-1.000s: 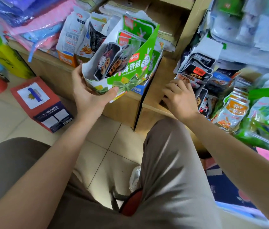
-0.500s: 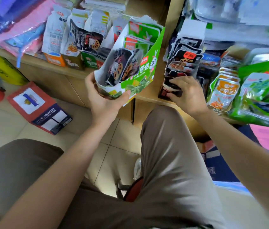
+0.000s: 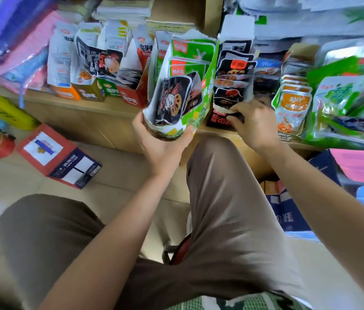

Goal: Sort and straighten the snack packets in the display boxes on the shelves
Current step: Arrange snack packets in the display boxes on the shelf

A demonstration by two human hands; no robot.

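We logged the left hand (image 3: 161, 145) curled round the base of the green box (image 3: 201, 106), held before the shelf (image 3: 69, 113) at 12 o'clock, right hand (image 3: 254, 125) pinching a black packet (image 3: 219, 118) at its 3 o'clock; judged: box flimsy, packets light, slick, best gripped at edges.

Centre frame, the green display box (image 3: 208, 92) is printed cardboard, shiny outside and matt white inside with a rough torn rim. The black packets (image 3: 232, 83) just right of it are slick plastic film catching the light. Same glossy film on the orange-and-white packets (image 3: 292, 108) and green bags (image 3: 342, 101) at right, all on a smooth, matt wood-look shelf (image 3: 100, 115). Down below, pale floor tiles (image 3: 114, 175) with a soft sheen, a red cardboard box (image 3: 51, 151) lower left, and matt brown cloth trousers (image 3: 232, 209).
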